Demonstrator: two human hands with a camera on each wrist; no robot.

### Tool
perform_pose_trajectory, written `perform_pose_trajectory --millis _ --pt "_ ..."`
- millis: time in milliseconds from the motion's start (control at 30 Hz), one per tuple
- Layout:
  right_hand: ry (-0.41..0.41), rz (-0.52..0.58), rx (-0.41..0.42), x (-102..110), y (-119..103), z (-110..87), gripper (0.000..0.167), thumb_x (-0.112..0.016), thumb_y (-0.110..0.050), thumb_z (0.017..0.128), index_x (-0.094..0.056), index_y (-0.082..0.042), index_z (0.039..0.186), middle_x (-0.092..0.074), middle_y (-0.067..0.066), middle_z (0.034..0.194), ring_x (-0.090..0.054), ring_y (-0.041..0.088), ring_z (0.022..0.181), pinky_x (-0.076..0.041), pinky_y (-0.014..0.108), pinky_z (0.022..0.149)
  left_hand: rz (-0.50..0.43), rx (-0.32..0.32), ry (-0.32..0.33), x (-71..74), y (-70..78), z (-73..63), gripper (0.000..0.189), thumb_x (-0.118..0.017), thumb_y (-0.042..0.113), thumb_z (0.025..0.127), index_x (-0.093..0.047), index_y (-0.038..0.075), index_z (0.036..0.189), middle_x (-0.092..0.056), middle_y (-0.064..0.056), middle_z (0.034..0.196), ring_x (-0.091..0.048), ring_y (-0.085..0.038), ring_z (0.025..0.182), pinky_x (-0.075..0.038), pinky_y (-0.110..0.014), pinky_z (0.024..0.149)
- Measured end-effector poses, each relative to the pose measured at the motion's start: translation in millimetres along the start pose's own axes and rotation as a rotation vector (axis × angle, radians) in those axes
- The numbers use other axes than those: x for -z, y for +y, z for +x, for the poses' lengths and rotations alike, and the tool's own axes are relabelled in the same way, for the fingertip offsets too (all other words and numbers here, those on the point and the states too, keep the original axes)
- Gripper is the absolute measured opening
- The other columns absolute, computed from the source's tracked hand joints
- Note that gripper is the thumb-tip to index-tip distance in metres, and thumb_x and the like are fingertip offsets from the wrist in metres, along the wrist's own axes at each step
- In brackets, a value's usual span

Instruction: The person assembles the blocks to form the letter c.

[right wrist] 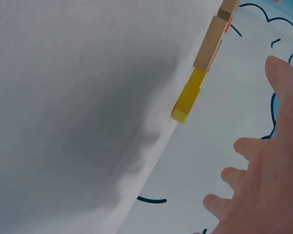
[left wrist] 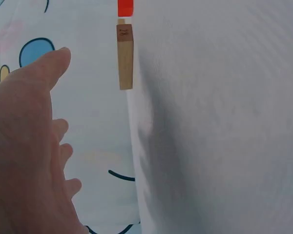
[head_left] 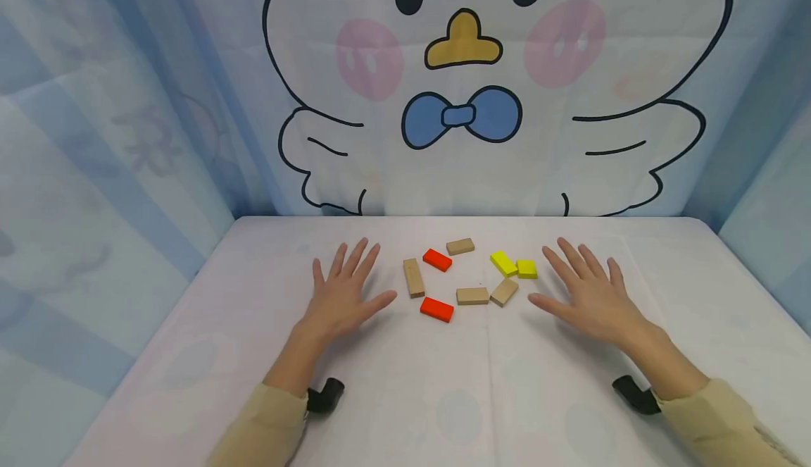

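Left hand (head_left: 338,303) and right hand (head_left: 594,305) both empty, fingers spread, touching no block. Red blocks (head_left: 437,310), wooden blocks (head_left: 472,296), yellow blocks (head_left: 503,264) lie loose on the counter (head_left: 405,403) between them, yellows nearest the right; probably centred so either can reach.

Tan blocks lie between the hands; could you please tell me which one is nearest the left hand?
The leftmost tan block, just right of the left hand; the other three tan blocks all lie farther right.

4 tan blocks (head_left: 472,296), 2 red blocks (head_left: 437,260), 2 yellow blocks (head_left: 503,264), scattered on tabletop (head_left: 437,375)
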State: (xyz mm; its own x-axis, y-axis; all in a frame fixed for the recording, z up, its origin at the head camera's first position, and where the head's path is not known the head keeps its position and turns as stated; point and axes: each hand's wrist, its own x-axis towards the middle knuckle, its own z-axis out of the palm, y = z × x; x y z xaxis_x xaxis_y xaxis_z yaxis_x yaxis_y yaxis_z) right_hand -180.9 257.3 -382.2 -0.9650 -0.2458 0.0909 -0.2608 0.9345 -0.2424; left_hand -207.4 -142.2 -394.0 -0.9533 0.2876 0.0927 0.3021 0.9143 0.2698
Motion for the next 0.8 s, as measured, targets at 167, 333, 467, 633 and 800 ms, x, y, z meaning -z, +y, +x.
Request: perform_pose_trajectory --millis 167,333,467,633,800 --pt "0.007 0.01 0.02 -2.9 -7.2 5.0 0.091 -0.057 -0.062 0.094 -0.025 -0.009 0.16 -0.012 0.023 0.165 -0.011 0.051 0.146 -0.002 0.076 0.109 -0.046 -0.024 0.017 -7.0 3.0 7.9 0.087 -0.052 0.065 0.094 -0.019 0.023 0.163 -0.008 -0.004 0.169 -0.002 -0.034 0.153 0.005 -0.072 0.112" --pt "0.032 0.019 0.047 -5.7 -16.4 10.8 0.087 -0.06 -0.059 0.094 -0.029 -0.01 0.159 -0.018 0.023 0.163 -0.016 0.05 0.145 -0.005 0.075 0.11 -0.104 -0.056 0.029 -12.8 4.6 14.4 0.084 -0.054 0.061 0.095 -0.023 0.022 0.162 -0.013 -0.004 0.169 -0.008 -0.033 0.153 0.001 -0.07 0.114" --pt "0.06 0.038 0.069 -8.8 -22.9 16.3 0.084 -0.063 -0.056 0.093 -0.033 -0.01 0.157 -0.022 0.024 0.161 -0.02 0.05 0.144 -0.008 0.074 0.11 -0.132 -0.089 0.045 -16.2 5.9 19.6 0.081 -0.056 0.057 0.096 -0.027 0.02 0.161 -0.018 -0.005 0.167 -0.014 -0.033 0.152 -0.002 -0.07 0.115" --pt "0.076 0.079 0.085 -12.7 -31.4 23.4 0.082 -0.065 -0.053 0.093 -0.035 -0.012 0.157 -0.025 0.024 0.16 -0.024 0.049 0.142 -0.01 0.073 0.111 -0.173 -0.129 0.066 -19.7 7.3 23.5 0.078 -0.059 0.052 0.096 -0.033 0.016 0.159 -0.024 -0.008 0.165 -0.021 -0.032 0.15 -0.006 -0.068 0.116" --pt "0.09 0.11 0.112 -14.2 -39.8 28.8 0.079 -0.067 -0.049 0.092 -0.039 -0.012 0.155 -0.029 0.024 0.158 -0.027 0.049 0.141 -0.014 0.071 0.112 -0.189 -0.144 0.059 -23.2 6.2 26.5 0.076 -0.061 0.049 0.096 -0.035 0.016 0.159 -0.026 -0.008 0.164 -0.024 -0.03 0.149 -0.008 -0.066 0.117"
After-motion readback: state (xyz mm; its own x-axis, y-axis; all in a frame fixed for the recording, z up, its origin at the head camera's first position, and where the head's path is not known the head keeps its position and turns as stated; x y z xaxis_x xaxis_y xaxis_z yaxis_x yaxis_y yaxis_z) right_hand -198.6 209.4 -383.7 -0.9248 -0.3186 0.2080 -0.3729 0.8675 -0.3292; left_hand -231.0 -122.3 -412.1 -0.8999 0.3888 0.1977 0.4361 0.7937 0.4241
